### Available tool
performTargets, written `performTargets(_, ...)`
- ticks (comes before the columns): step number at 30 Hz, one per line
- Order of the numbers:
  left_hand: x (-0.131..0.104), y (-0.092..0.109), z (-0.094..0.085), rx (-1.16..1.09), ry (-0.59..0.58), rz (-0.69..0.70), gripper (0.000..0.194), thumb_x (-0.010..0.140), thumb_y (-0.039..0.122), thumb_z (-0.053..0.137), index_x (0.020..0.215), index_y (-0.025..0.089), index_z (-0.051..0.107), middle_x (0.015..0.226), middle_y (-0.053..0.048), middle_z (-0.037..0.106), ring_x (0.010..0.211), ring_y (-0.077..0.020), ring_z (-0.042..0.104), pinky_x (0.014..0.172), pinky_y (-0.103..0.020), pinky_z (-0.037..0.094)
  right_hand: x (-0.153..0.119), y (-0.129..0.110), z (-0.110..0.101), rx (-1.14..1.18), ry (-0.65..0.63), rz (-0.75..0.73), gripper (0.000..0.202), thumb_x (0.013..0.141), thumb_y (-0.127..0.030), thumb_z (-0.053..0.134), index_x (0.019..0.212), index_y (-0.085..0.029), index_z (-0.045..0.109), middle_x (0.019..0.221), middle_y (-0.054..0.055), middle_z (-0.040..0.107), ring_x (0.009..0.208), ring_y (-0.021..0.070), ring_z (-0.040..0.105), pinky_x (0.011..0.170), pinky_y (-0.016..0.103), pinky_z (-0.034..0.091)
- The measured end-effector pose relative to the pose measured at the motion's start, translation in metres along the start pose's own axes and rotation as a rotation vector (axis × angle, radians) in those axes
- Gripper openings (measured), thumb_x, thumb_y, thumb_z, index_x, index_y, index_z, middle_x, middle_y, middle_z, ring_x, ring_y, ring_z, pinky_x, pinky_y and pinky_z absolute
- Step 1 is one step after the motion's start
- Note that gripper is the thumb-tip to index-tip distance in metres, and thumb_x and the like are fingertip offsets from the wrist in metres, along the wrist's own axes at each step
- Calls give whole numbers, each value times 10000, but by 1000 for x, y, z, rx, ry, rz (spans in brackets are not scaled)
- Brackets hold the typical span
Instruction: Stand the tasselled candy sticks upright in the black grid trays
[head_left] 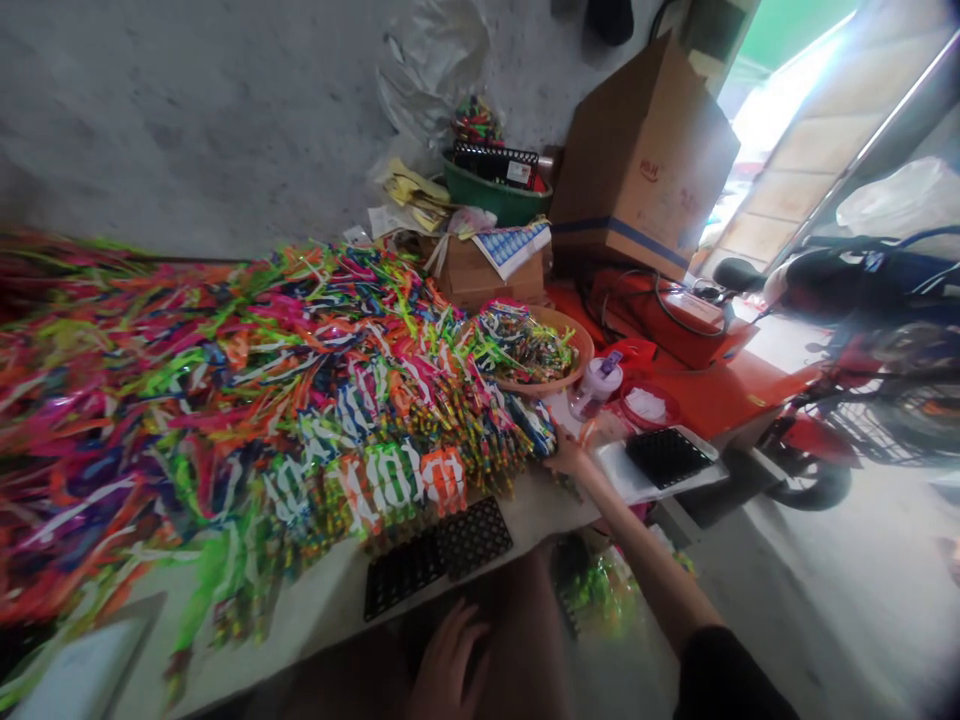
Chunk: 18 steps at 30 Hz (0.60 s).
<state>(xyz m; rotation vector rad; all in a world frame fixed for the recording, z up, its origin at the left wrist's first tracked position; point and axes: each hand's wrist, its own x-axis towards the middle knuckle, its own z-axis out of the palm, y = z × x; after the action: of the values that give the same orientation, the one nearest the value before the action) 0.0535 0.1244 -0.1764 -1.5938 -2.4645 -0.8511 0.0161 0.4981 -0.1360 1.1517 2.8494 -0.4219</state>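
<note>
My right hand reaches out to the right end of a big heap of colourful strips. Its fingers close around the end of a blue and white strip bundle; the exact grip is small and blurred. Low in the view, my left hand is over my lap, fingers stretched out and holding nothing. Just beyond it, two black slotted trays lie at the table's near edge. Behind them, orange-and-white and green-and-white bundles are lined up in a row.
An orange basin holds more strips. Right of it stand a white lidded jar, a red bowl and a black tray on clear plastic. A large carton and a green tub are behind; a motorbike is at right.
</note>
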Motion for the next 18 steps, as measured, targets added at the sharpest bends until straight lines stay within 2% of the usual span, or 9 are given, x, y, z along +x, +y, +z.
performTargets(8, -2, 3, 8, -73, -43, -27, 206, 849, 296, 528, 1011, 248, 648, 1135, -65, 660, 1083, -238, 609, 846, -379, 561, -6, -10, 8, -76, 40, 38, 939, 623, -250, 660, 1423, -107, 187, 1213, 211, 494, 1072, 342, 509, 842, 390, 388)
performTargets(18, -5, 2, 5, -76, -59, -65, 212, 846, 272, 528, 1018, 253, 649, 1145, -60, 656, 1090, -237, 605, 859, -391, 553, 0, 3, -9, -5, -33, -69, 948, 633, -265, 664, 1432, -145, 169, 1153, 138, 541, 980, 238, 572, 765, 256, 414)
